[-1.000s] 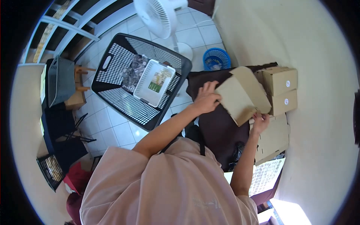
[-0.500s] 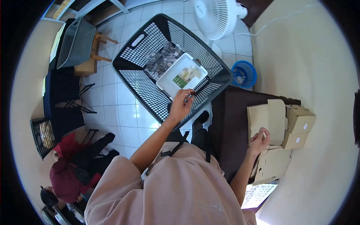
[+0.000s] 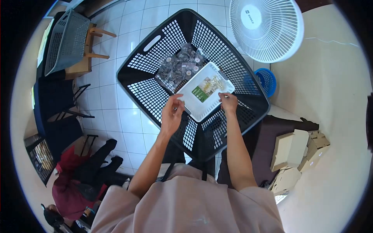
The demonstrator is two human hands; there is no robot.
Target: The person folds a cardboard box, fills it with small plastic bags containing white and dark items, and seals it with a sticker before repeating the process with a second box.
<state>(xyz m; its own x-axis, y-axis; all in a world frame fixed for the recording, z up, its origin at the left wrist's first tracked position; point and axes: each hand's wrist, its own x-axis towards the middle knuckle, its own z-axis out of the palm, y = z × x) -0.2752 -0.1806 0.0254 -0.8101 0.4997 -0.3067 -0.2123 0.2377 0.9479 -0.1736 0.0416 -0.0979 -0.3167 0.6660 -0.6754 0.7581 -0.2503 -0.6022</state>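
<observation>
White plastic for the small basket [image 3: 189, 99], lying inside the big dark basket [image 3: 199, 147], about at its middle and slightly to the right, between two bare hands. Long axis on a slant, low left to high right across the view, with one short end turned to the left hand [image 3: 171, 115] and one long side to the right hand [image 3: 229, 103]. Left hand at the left corner, thumb and fingers curved and well parted, a gap between and nothing visible in it; fingertips close by the rim, touching or just short of it, cannot tell which. Right hand at the long side, near the right corner, fingers drawn together and pointing forward and inward, tips overlapping the rim in this view; cannot tell from this angle about gripping the rim, pinching something small or merely touching. Inside the small basket, a packet [image 3: 209, 86] with a green label, ahead of both hands and nearer to the right one. Just past the far long side, a heap of clear bags [image 3: 180, 69] with round stickers. Outside, ahead to the right, a white fan [image 3: 268, 29]; closer in, partly behind the big dark basket, a blue basket [image 3: 269, 82]; farther right, opened cardboard boxes [image 3: 290, 149] on a brown cover [image 3: 266, 143], well apart from both hands.
</observation>
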